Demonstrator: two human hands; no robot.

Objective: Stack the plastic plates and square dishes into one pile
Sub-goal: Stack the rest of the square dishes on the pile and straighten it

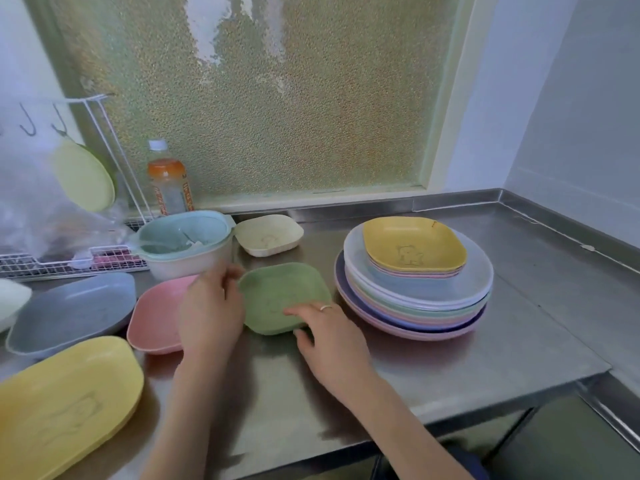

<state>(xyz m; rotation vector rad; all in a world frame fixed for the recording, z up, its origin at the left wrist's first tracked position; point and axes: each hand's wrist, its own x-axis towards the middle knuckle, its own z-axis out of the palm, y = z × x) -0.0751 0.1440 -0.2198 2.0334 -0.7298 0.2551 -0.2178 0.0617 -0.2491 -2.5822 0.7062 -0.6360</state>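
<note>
Yellow dish (65, 403) nearest. Both hands flank green square dish (282, 297): left hand (211, 313) fingers at left rim, right hand (330, 336) fingers pinching near-right corner; pile (415, 306) lies right.

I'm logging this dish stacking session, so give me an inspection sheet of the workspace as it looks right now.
Surface: steel counter, bare at right.
Job's things: pile of round plates topped by yellow square dish; green dish, pink dish, cream dish, grey dish and large yellow dish loose.
Clutter: colander bowl, bottle, wire rack, plastic bag.
Grippers: left hand and right hand both on the green dish's edges.
Cables: nothing seen.
Surroundings: frosted window, white walls.
</note>
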